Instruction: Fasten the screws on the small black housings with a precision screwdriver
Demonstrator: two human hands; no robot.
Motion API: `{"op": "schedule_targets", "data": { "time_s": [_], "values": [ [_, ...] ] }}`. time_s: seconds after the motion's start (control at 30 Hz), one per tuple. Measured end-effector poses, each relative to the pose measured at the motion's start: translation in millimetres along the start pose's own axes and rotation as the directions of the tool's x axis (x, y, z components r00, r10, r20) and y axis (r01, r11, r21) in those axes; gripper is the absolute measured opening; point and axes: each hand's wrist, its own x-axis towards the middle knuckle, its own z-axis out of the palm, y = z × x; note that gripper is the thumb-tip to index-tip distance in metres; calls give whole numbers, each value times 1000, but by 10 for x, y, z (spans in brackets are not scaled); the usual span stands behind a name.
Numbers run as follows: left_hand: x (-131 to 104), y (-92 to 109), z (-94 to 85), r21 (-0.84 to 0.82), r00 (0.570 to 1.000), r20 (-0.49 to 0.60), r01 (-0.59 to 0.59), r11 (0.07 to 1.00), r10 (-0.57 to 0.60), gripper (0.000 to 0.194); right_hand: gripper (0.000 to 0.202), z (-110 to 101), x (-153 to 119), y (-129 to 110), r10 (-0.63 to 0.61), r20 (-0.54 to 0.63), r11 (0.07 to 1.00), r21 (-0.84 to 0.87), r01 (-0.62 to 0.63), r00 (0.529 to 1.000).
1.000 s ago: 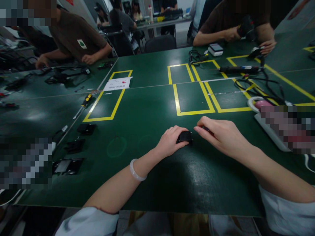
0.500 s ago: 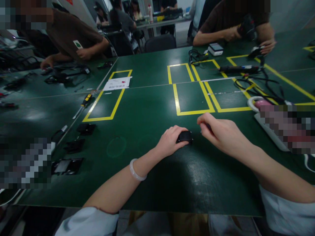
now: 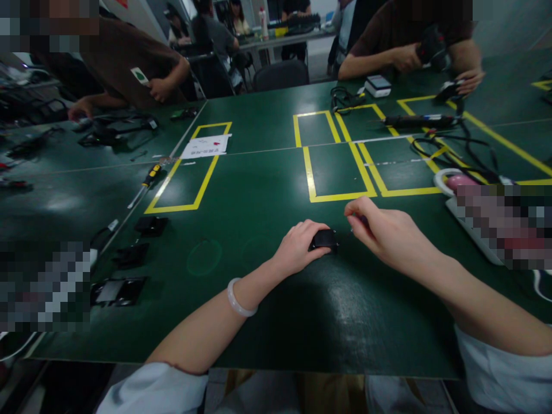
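Moved a little up and to the right since a second ago: the right hand point(image 3: 383, 227), now a bit farther from the black block point(image 3: 324, 239). Also raised, far off to the block's upper left: one hand of a helper point(image 3: 161, 89).

Black block down on the green table point(image 3: 267, 195), in front of the person, pinched between thumb and fingers of the left hand point(image 3: 297, 244). In the way of a full look at the block: left fingers over its left end. Right hand just beside the block, curled, fingertips pressed together on a dark bit point(image 3: 364, 219), mostly hidden, too small to name.

Just past the block: a yellow tape box point(image 3: 342, 198). Well to its left: three black parts point(image 3: 150, 225) in a row, and past them a screwdriver point(image 3: 152, 176). Farther past the block, to the left: a white paper point(image 3: 207, 146). Well to the block's right: a white ring point(image 3: 438, 183) by a pink thing point(image 3: 459, 183). Past those: black cords point(image 3: 472, 146) and a long black tool point(image 3: 420, 121).
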Motion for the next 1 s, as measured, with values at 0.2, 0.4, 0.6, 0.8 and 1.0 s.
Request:
{"op": "schedule_targets", "data": {
  "time_s": [0.2, 0.4, 0.6, 0.8, 1.0],
  "values": [
    [-5, -9, 18, 3, 1000, -13, -1, 1000, 1, 37, 10, -39, -4, -18, -9, 20, 1000, 12, 9, 1000],
    [-6, -9, 20, 10, 1000, -14, -1, 1000, 2, 38, 18, -16, -10, 1, -16, 24, 1000, -15, 16, 1000],
    [-4, 1, 6, 4, 1000, -10, 0, 1000, 0, 37, 9, -8, -1, -10, -22, 1, 1000, 12, 22, 1000],
    [-9, -9, 14, 2, 1000, -20, -6, 1000, 6, 37, 12, -49, 5, -30, 6, 41, 999, 32, -7, 999],
    [-3, -10, 13, 13, 1000, -10, 0, 1000, 0, 38, 21, -32, 2, -19, 11, 58, 1000, 6, -11, 998]
  ]
}}
